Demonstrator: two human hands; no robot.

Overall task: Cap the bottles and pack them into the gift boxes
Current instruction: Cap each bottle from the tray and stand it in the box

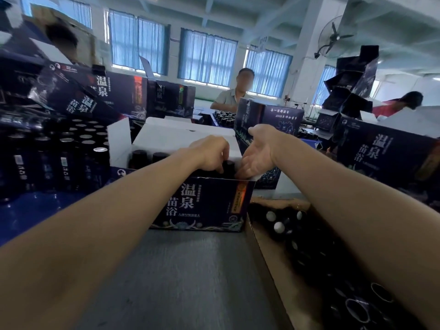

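Observation:
An open dark-blue gift box (202, 206) with white characters stands on the grey table in front of me, its white flap (181, 136) raised at the back. Black-capped bottles (140, 158) stand inside it. My left hand (212, 156) reaches over the box's front rim, fingers curled round the black cap of a bottle (229, 166) at the right end. My right hand (258, 154) is beside it, palm turned left, fingers straight, touching that bottle near the box's right wall.
A brown carton (264, 248) of loose black caps sits at the lower right. Uncapped dark bottles (66, 158) stand in rows at the left. More gift boxes (385, 156) are stacked around. A person (234, 94) works across the table.

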